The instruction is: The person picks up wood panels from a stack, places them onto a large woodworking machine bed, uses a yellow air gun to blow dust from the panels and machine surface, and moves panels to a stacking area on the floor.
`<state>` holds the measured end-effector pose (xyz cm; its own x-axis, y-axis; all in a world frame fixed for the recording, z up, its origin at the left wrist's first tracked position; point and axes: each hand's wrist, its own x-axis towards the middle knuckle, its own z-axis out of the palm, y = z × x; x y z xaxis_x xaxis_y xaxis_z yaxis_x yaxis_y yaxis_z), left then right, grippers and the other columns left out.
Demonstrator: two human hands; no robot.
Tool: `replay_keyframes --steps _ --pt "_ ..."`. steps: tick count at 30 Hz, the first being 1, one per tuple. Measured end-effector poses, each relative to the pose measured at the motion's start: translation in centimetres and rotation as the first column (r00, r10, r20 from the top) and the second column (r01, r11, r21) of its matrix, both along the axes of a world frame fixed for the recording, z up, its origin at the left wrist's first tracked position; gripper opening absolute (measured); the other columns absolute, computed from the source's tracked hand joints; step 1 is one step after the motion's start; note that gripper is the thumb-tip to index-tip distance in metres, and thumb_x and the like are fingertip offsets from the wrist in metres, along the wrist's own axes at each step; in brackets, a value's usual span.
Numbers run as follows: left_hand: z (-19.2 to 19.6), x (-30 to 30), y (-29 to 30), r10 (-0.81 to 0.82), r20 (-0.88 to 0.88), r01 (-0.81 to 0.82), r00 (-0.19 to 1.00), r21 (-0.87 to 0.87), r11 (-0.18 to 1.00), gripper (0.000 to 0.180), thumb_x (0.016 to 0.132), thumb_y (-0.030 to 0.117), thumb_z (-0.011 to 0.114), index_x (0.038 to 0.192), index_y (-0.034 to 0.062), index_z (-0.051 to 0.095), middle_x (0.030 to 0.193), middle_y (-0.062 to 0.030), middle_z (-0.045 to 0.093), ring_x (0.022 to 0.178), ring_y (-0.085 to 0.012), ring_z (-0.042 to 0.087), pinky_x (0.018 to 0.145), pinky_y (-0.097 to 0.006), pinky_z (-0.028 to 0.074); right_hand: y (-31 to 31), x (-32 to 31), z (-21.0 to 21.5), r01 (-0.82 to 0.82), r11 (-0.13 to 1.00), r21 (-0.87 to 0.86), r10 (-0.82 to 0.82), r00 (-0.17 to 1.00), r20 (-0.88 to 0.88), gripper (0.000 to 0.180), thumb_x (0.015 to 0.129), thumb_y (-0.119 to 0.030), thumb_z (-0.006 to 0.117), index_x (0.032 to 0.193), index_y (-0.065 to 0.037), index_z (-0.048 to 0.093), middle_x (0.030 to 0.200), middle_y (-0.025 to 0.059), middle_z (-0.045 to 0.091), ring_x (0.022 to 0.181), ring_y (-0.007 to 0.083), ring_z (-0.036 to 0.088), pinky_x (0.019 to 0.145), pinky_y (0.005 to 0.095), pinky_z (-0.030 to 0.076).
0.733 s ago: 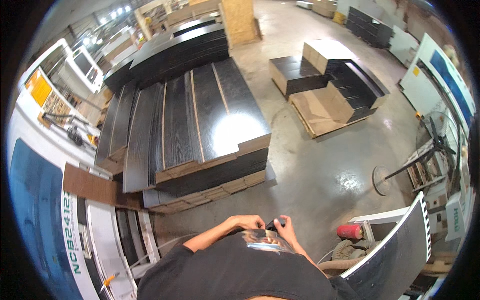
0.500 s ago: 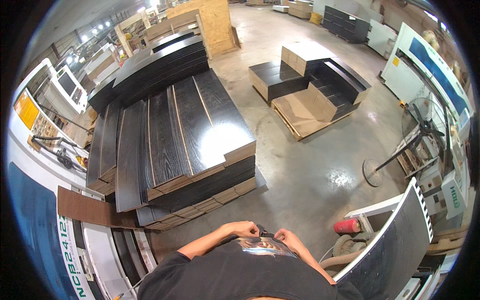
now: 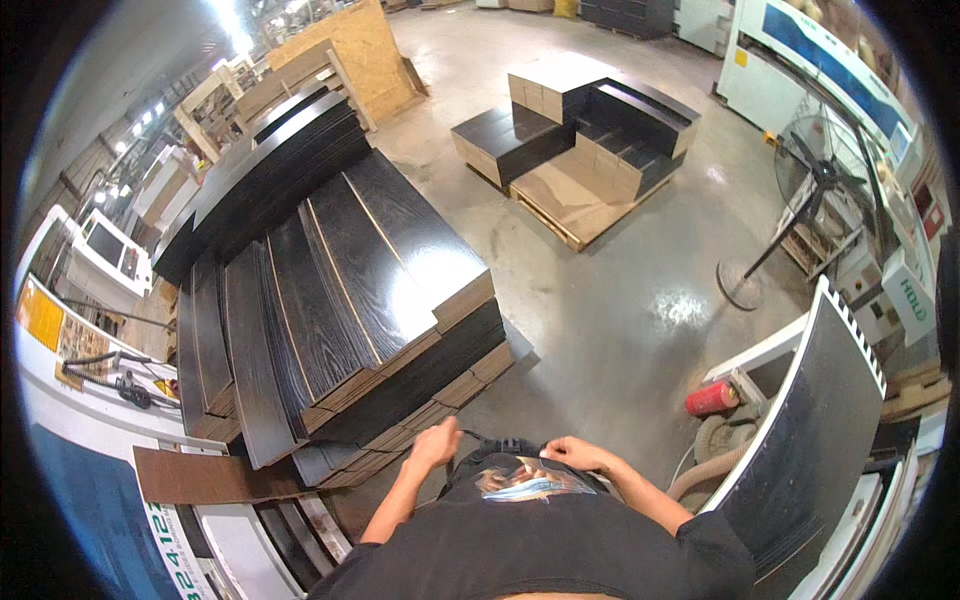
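Observation:
My left hand (image 3: 437,443) is closed in front of my waist, out to the left. From it a narrow dark strap (image 3: 466,437), which looks like a belt end, runs back toward my middle. My right hand (image 3: 578,454) is closed at the waist, right beside the hem of my black T-shirt (image 3: 540,535) with its coloured print. Whatever is in its fingers is too small to make out. Black cloth bunches at the waist between the two hands.
Ahead on the left stands a large stack of black wood-grain panels (image 3: 400,230). A low pallet (image 3: 575,240) farther off carries more panels. To the right are a pedestal fan (image 3: 825,175), a red cylinder (image 3: 712,399) and a black-topped machine table (image 3: 830,420). A brown board (image 3: 215,474) juts out at left.
My left hand has moved left, away from the waist, with the strap drawn out from it. My right hand stays near the waist. The view has shifted slightly.

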<state>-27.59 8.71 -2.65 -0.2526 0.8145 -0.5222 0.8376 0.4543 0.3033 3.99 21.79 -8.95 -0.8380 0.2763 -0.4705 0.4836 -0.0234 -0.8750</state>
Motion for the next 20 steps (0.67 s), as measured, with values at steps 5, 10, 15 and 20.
replay_keyframes --steps 5,10,15,20 --pt "-2.8 -5.8 -10.7 0.21 -0.225 -0.261 0.951 -0.226 0.938 0.036 0.094 0.025 0.053 0.119 0.002 0.065 0.114 -0.0288 0.069 0.109 -0.0447 0.066 0.091 -0.054 0.052 1.4 1.3 6.4 0.466 0.613 -0.638 -0.563 0.824 0.061 0.044 0.107 -0.045 0.048 0.077 -0.012 0.047 0.061 -0.0043 0.041 0.052 0.008 0.037 0.049 0.0258 0.036" --pt "-7.7 -7.8 -18.1 0.174 0.013 -0.151 0.985 -0.434 0.888 0.032 0.085 0.025 0.061 0.096 -0.0023 0.073 0.099 -0.0291 0.069 0.098 -0.0422 0.071 0.08 -0.05 0.056 2.1 1.2 11.7 0.367 0.372 -0.853 -0.698 0.716 0.003 0.042 0.107 -0.046 0.046 0.078 -0.016 0.045 0.057 -0.0075 0.031 0.047 0.0073 0.029 0.046 0.0245 0.031" --pt "-4.7 -4.5 -16.6 0.192 0.18 -0.105 0.965 -0.406 0.908 0.028 0.085 0.027 0.066 0.095 0.0034 0.076 0.097 -0.0233 0.072 0.095 -0.0401 0.071 0.08 -0.048 0.056 4.0 0.8 15.6 0.312 0.269 -0.911 -0.826 0.561 -0.051 0.041 0.108 -0.042 0.046 0.076 -0.017 0.045 0.055 -0.0092 0.029 0.045 0.0056 0.028 0.044 0.023 0.03" --pt "13.6 -4.4 -7.3 0.092 0.546 -0.439 0.833 0.551 0.709 0.043 0.093 0.028 0.071 0.128 0.0059 0.06 0.121 -0.0094 0.065 0.104 -0.0269 0.065 0.089 -0.041 0.054 4.8 0.3 23.4 0.25 0.385 -0.888 -0.851 0.469 -0.237 0.043 0.109 -0.043 0.043 0.074 -0.017 0.041 0.055 -0.0082 0.026 0.044 0.0062 0.021 0.041 0.0243 0.024"
